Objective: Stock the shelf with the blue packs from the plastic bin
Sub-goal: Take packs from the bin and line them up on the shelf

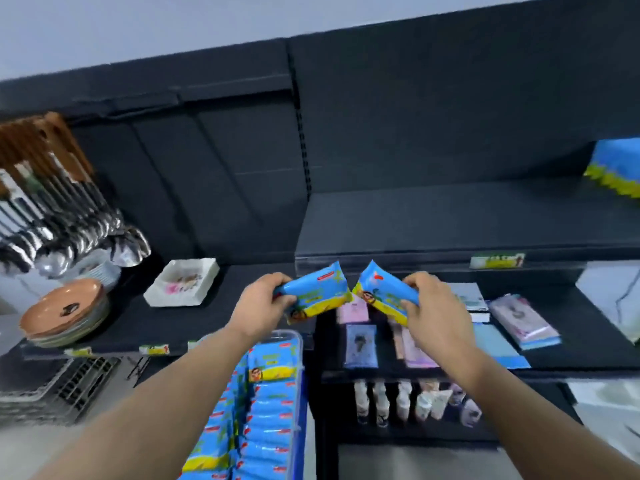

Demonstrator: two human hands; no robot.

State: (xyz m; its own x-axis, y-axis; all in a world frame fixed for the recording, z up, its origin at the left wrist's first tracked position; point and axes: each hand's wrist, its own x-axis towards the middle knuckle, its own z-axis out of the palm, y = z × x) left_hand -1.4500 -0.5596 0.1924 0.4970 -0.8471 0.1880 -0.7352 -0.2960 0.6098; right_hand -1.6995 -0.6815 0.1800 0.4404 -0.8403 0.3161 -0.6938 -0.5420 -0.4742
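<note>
My left hand (261,304) grips one blue pack (318,292) with a yellow strip, raised in front of the dark shelf (450,223). My right hand (433,311) grips a second blue pack (382,289) just to its right; the two packs almost meet at their top corners. Below my left forearm stands the clear plastic bin (294,341), filled with several more blue packs (270,410) stacked on edge. More blue packs (616,168) lie on the same shelf at the far right.
Stacked plates (65,317), a white square dish (181,282) and hanging metal ladles (69,237) fill the left shelf. Flat pink and blue packets (523,320) lie on the lower right shelf, small bottles (401,400) beneath. A wire rack (52,386) sits lower left.
</note>
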